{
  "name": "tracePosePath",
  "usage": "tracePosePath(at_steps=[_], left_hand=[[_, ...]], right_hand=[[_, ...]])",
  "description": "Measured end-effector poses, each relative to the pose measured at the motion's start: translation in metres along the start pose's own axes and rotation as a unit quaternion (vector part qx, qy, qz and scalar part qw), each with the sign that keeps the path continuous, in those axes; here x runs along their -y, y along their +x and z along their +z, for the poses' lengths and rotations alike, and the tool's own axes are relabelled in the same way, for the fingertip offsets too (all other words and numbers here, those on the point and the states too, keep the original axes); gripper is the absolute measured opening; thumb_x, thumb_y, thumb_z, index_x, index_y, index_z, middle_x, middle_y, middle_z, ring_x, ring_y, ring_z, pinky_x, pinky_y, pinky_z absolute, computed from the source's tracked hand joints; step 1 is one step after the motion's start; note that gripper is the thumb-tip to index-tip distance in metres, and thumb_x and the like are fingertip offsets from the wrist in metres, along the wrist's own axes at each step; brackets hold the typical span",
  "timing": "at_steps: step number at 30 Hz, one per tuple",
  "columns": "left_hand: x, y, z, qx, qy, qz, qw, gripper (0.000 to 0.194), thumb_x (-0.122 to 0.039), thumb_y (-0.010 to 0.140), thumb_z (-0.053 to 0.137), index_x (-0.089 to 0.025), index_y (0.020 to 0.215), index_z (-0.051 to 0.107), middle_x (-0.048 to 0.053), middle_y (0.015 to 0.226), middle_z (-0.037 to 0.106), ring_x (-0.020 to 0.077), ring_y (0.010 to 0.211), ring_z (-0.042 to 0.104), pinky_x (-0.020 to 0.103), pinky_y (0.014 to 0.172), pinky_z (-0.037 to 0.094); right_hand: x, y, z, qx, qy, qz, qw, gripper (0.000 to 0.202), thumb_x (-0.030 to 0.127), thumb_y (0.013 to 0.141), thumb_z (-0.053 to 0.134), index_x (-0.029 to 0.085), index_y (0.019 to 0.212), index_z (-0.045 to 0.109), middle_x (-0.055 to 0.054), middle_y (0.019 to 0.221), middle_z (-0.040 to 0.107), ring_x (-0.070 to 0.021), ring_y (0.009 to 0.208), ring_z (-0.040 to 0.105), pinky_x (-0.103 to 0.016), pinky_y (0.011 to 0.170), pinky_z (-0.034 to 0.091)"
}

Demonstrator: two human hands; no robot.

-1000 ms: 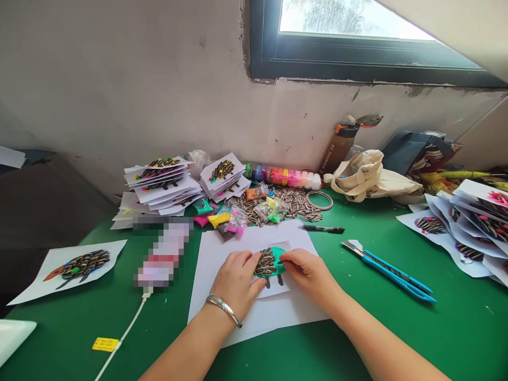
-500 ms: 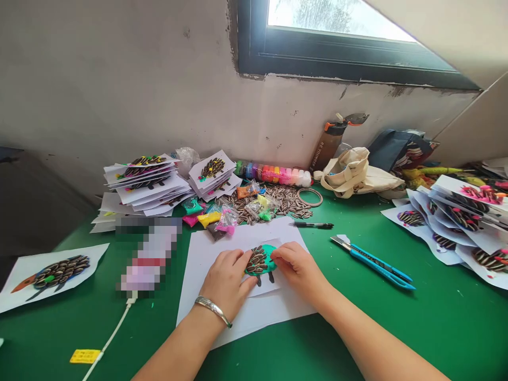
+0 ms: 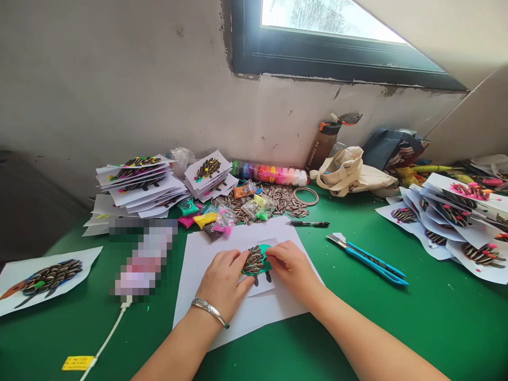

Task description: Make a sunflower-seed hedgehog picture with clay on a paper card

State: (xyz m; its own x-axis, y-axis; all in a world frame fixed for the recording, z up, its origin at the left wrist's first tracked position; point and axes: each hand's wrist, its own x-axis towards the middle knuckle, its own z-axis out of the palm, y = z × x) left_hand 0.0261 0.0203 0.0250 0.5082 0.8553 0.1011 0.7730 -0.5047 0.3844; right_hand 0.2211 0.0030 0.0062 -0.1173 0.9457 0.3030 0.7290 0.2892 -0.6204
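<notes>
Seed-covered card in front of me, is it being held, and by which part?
Left hand steadies the card at its left side; whether right hand pinches anything can't be told.

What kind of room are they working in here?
Probably a craft room or workshop: there's a pile of striped seeds, little bags of coloured clay, and a stack of seed-covered pictures on the green table.

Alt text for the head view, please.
Two bare hands, left and right, work on a seed-covered green clay figure on white paper; around them on the green table lie loose seeds, a blue cutter and stacked cards.
</notes>
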Motion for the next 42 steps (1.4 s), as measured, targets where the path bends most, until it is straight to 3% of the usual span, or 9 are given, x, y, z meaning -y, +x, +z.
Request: tracePosePath(at_steps=[11, 18, 25, 28, 42], left_hand=[[-0.001, -0.001, 0.002, -0.001, 0.001, -0.002, 1.000, 0.043, -0.024, 0.079, 0.060, -0.015, 0.121, 0.057, 0.011, 0.112, 0.060, 0.0289, 0.106, 0.050, 0.045, 0.092, 0.045], [-0.001, -0.002, 0.002, 0.004, 0.000, -0.010, 1.000, 0.044, -0.023, 0.078, 0.060, -0.016, 0.122, 0.056, 0.011, 0.113, 0.059, 0.0286, 0.107, 0.049, 0.044, 0.093, 0.044], [0.000, 0.000, 0.002, 0.008, -0.003, -0.011, 1.000, 0.044, -0.024, 0.079, 0.061, -0.017, 0.122, 0.056, 0.010, 0.114, 0.059, 0.0286, 0.108, 0.049, 0.044, 0.093, 0.044], [0.001, 0.000, 0.002, 0.010, -0.002, -0.011, 1.000, 0.045, -0.024, 0.079, 0.061, -0.016, 0.123, 0.055, 0.011, 0.115, 0.058, 0.0287, 0.109, 0.048, 0.044, 0.094, 0.043], [0.001, 0.000, 0.004, -0.002, -0.003, -0.012, 1.000, 0.045, -0.024, 0.078, 0.061, -0.017, 0.122, 0.056, 0.010, 0.114, 0.059, 0.0283, 0.109, 0.049, 0.043, 0.094, 0.044]], right_hand=[[0.012, 0.002, 0.011, -0.032, -0.087, -0.009, 0.996, 0.022, 0.009, 0.083, 0.050, 0.017, 0.064, 0.058, -0.003, 0.065, 0.053, -0.0169, 0.070, 0.045, -0.026, 0.064, 0.035], [0.015, 0.001, 0.017, -0.026, -0.103, -0.002, 0.994, 0.020, 0.008, 0.082, 0.051, 0.017, 0.065, 0.059, -0.004, 0.066, 0.053, -0.0174, 0.071, 0.045, -0.026, 0.064, 0.034], [0.011, -0.003, 0.002, -0.017, -0.111, 0.022, 0.993, 0.013, 0.011, 0.082, 0.054, 0.018, 0.078, 0.064, -0.003, 0.072, 0.057, -0.0171, 0.072, 0.047, -0.028, 0.066, 0.033], [0.009, -0.004, -0.003, -0.014, -0.127, 0.033, 0.991, 0.014, 0.013, 0.083, 0.054, 0.019, 0.075, 0.064, -0.003, 0.072, 0.057, -0.0169, 0.073, 0.047, -0.028, 0.067, 0.032], [0.008, -0.007, 0.009, -0.011, -0.170, -0.023, 0.985, 0.018, 0.011, 0.080, 0.055, 0.018, 0.063, 0.056, -0.002, 0.067, 0.054, -0.0158, 0.070, 0.042, -0.028, 0.065, 0.028]])
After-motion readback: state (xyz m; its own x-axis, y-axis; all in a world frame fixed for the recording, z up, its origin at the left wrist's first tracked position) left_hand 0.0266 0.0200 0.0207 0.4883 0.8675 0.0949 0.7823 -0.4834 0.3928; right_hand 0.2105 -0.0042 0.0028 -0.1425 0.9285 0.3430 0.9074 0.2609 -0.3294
